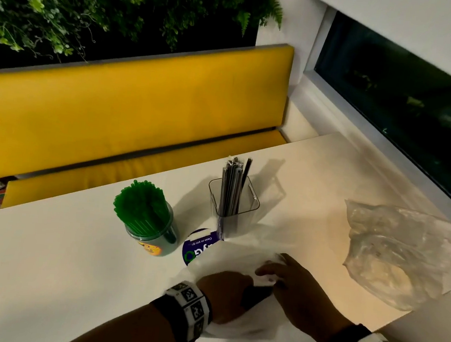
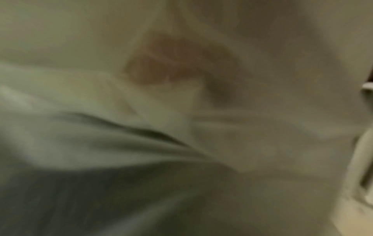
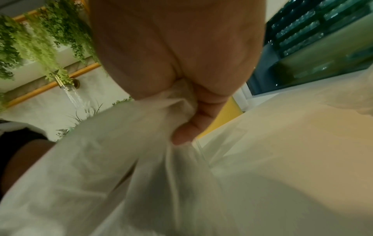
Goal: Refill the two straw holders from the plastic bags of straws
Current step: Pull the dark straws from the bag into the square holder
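A round holder [image 1: 154, 239] packed with green straws [image 1: 141, 206] stands on the white table [image 1: 44, 263]. Right of it, a clear square holder [image 1: 233, 202] has several dark wrapped straws [image 1: 231, 182] in it. At the near edge both hands are on a translucent white plastic bag [image 1: 238, 257]. My left hand [image 1: 224, 295] curls around the bag, where a dark bundle [image 1: 258, 294] shows between the hands. My right hand [image 1: 282, 272] pinches a bunched fold of the bag [image 3: 121, 159] between thumb and fingers [image 3: 182, 135]. The left wrist view is blurred, filled by bag plastic [image 2: 101, 143].
A crumpled clear plastic bag [image 1: 398, 256] lies at the table's right side. A round blue and white sticker [image 1: 197, 246] lies between the holders, partly under the white bag. A yellow bench [image 1: 131, 112] runs behind the table, and a dark window [image 1: 403, 110] is on the right.
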A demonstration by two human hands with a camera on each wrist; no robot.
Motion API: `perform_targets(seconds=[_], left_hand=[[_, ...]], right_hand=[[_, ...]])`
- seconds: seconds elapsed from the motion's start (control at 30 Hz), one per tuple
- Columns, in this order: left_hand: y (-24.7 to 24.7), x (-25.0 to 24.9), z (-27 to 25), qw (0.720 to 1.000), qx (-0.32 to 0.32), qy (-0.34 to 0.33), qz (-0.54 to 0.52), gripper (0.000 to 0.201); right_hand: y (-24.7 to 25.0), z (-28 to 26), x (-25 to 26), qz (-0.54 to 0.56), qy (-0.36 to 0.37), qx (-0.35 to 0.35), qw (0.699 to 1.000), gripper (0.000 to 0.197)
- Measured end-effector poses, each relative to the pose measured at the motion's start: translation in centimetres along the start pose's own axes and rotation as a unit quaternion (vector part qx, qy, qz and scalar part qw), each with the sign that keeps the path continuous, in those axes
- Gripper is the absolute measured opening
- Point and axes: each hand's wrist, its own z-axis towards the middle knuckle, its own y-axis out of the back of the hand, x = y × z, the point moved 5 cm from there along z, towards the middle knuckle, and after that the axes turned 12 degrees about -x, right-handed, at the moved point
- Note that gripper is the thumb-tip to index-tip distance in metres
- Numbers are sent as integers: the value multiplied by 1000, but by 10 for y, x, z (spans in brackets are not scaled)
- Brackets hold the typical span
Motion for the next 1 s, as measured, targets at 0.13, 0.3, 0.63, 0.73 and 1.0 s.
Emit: perform_targets(seconds=[0.13,0.3,0.63,0.73,1.0], left_hand=[[42,-3,-3,992,-119,-46,-20,21],[54,-20,2,993,-63,-23,-96,36],[243,-38,-65,710,-390,-165,-563,25],[268,-5,-38,623,-499,-130,-588,21],[172,55,70,781,-454,138,-406,42]], right_hand=[[16,9,-9,-13,6,-76,997,44],[16,16,3,18,55,-146,988,13],[4,15,-24,-31,-58,-69,995,41],[5,14,-20,-34,-49,-69,996,41],[5,11,-20,-32,-58,-53,996,47]])
